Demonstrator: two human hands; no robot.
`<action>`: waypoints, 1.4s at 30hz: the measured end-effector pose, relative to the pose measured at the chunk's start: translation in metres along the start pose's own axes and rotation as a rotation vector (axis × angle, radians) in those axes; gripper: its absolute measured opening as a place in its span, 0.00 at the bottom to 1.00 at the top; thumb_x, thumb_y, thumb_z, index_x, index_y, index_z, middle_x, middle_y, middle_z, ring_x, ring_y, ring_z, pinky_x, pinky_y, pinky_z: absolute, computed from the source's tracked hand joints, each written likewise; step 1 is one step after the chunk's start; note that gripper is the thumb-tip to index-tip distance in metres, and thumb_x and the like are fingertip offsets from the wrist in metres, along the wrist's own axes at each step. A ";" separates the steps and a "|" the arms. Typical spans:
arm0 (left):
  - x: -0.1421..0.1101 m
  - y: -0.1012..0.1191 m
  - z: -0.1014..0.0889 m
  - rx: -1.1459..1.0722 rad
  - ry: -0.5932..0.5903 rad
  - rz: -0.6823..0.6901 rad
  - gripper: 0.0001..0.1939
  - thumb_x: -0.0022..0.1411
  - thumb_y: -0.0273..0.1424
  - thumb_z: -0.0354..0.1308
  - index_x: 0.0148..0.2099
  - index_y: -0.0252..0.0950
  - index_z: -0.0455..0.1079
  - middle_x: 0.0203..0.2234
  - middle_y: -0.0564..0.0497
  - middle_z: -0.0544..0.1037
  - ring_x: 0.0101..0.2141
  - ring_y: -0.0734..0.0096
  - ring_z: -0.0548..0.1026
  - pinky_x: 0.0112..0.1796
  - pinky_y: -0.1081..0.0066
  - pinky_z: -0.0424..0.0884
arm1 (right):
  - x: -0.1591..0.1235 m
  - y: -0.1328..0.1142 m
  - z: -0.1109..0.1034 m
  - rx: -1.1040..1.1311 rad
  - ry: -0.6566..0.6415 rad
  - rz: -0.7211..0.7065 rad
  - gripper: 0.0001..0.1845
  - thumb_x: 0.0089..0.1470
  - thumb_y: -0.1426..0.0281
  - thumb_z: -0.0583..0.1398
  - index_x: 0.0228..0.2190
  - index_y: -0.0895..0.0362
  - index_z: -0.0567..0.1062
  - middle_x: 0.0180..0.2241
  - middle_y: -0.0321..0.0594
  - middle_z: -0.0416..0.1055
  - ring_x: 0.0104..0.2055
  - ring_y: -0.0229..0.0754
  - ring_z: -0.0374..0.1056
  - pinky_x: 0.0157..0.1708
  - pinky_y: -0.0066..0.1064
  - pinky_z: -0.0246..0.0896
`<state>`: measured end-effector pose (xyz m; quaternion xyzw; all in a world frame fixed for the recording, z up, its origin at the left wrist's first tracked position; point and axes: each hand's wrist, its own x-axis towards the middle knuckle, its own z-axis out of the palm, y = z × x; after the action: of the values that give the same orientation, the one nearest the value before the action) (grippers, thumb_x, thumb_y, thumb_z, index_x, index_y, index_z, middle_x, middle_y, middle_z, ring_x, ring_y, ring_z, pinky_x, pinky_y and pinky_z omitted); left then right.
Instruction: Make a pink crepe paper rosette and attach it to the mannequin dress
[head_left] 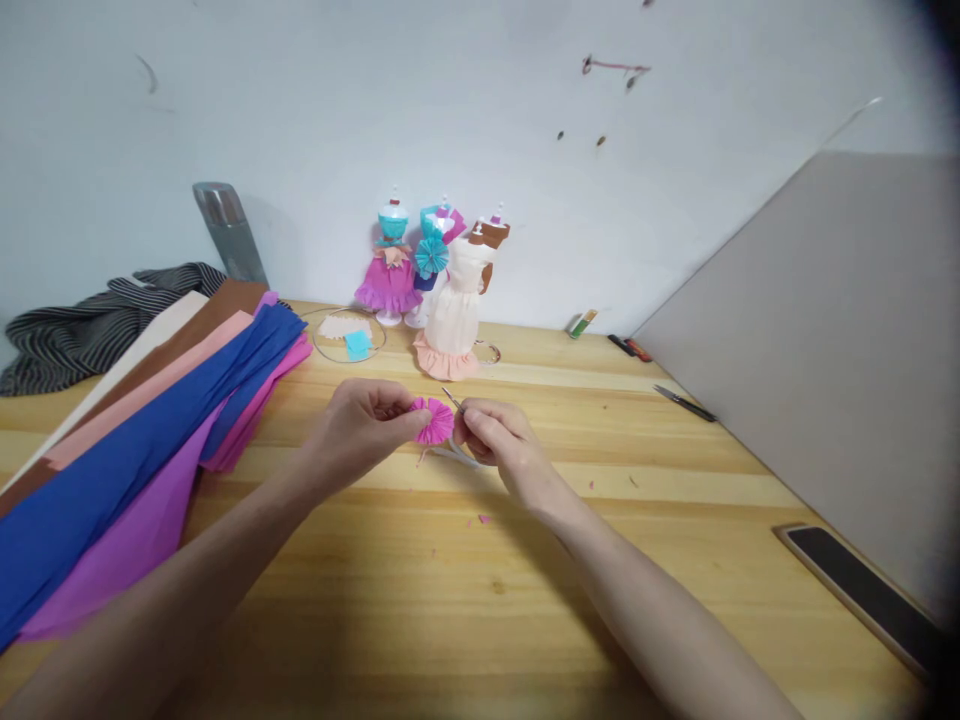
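My left hand (373,420) pinches a round, pleated pink paper rosette (437,424) between thumb and fingers, above the table. Beside its right edge, my right hand (495,436) is closed around a slim pointed metal tool (451,398), its tip angled up and left. Most of that tool is hidden in my fingers, so its kind is unclear. Below the hands a white curved strip or loop (459,456) shows in part. Little pink scraps (484,519) lie on the wooden table (495,620) nearer to me.
Small dress forms in paper outfits (457,310) stand by the wall. Layered coloured crepe paper (150,450), striped cloth (112,320) and a grey bottle (231,235) are at left. On the right are a craft knife (684,402), a phone (855,590) and a green-and-white tube-like item (582,323).
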<state>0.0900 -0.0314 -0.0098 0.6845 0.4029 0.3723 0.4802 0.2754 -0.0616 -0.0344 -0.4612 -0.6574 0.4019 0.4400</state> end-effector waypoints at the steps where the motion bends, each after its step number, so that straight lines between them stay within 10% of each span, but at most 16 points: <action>1: 0.000 0.000 0.000 -0.023 -0.005 -0.013 0.11 0.50 0.35 0.60 0.23 0.32 0.74 0.16 0.54 0.72 0.20 0.78 0.66 0.22 0.77 0.58 | 0.000 0.002 -0.001 0.029 0.003 -0.004 0.19 0.57 0.61 0.50 0.19 0.56 0.64 0.17 0.30 0.50 0.21 0.35 0.47 0.22 0.29 0.40; 15: 0.004 0.002 -0.006 -0.173 -0.034 -0.108 0.10 0.45 0.34 0.65 0.25 0.31 0.75 0.18 0.52 0.75 0.20 0.78 0.69 0.24 0.77 0.64 | 0.001 -0.004 -0.004 0.138 -0.149 -0.004 0.17 0.55 0.63 0.50 0.18 0.55 0.61 0.16 0.29 0.51 0.19 0.33 0.46 0.21 0.31 0.40; 35: 0.003 0.002 -0.005 -0.088 -0.019 -0.065 0.11 0.47 0.35 0.63 0.23 0.31 0.73 0.15 0.53 0.73 0.19 0.78 0.66 0.22 0.77 0.59 | 0.002 0.003 0.000 0.425 0.042 0.104 0.20 0.51 0.54 0.58 0.26 0.59 0.72 0.17 0.27 0.51 0.17 0.30 0.42 0.18 0.28 0.34; 42: 0.001 0.000 -0.001 -0.079 -0.098 -0.032 0.11 0.49 0.35 0.61 0.23 0.32 0.72 0.15 0.54 0.70 0.19 0.78 0.64 0.22 0.76 0.58 | 0.002 -0.009 0.006 0.199 0.034 0.103 0.15 0.44 0.59 0.64 0.23 0.57 0.68 0.17 0.28 0.55 0.20 0.31 0.47 0.20 0.28 0.41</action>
<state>0.0891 -0.0300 -0.0090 0.6759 0.3747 0.3464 0.5317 0.2670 -0.0631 -0.0273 -0.4551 -0.5820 0.4795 0.4735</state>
